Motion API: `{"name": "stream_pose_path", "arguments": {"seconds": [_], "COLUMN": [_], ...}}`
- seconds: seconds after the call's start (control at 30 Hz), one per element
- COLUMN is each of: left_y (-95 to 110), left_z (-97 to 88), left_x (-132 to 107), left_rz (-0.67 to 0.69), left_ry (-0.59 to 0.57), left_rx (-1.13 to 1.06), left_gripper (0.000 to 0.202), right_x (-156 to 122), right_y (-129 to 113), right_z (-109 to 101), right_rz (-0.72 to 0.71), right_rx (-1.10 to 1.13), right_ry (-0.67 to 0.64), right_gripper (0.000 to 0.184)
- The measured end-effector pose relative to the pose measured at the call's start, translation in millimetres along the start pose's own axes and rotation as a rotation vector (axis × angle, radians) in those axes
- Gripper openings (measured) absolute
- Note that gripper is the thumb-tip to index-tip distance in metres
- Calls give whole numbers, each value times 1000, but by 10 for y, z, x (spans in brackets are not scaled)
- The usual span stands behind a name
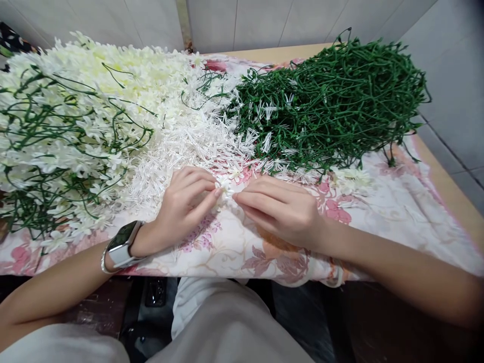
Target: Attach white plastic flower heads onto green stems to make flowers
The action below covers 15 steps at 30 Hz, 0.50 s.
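Above the flowered cloth, a small white artificial flower (226, 191) sits between my two hands. My left hand (187, 204), with a watch on its wrist, pinches the flower between thumb and index finger. From the other side, the closed fingertips of my right hand (282, 209) meet the edge of the same white piece; my fingers partly cover it. Just beyond my fingertips lies another white flower head (235, 174). A heap of thin white stamen pieces (192, 138) spreads behind my left hand.
White flowers on green stems (75, 126) are piled high on the left. Bare green stems (340, 101) form a big mound at the back right. Pale petals (353, 177) lie below that mound. A floral cloth (408, 217) covers the table, with a tiled wall (260, 22) behind.
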<state>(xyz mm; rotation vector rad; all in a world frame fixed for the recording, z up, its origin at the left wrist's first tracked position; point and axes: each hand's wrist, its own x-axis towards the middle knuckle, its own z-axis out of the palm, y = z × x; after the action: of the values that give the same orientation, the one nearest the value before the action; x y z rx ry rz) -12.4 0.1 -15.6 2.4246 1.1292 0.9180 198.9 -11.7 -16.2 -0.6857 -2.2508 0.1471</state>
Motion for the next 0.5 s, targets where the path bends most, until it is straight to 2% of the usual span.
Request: {"name": "stream_pose_path", "arguments": {"seconds": [0.13,0.27,0.5], "left_y": [30,44,45], "left_z": [-4,4,6], "left_x": [-5,-4,-5], "left_rz": [69,97,128], "left_ry": [-39,-41,-74], "left_rx": [-23,-45,-62], "left_gripper": [6,6,6], "right_x": [-37,-33,-35], "right_y": [18,10,11], "right_z": [29,39,62], "right_rz": [-41,-74,-77], "right_rx": [-122,-136,-144], "right_ry": [45,91,97], "right_gripper": [12,9,8]}}
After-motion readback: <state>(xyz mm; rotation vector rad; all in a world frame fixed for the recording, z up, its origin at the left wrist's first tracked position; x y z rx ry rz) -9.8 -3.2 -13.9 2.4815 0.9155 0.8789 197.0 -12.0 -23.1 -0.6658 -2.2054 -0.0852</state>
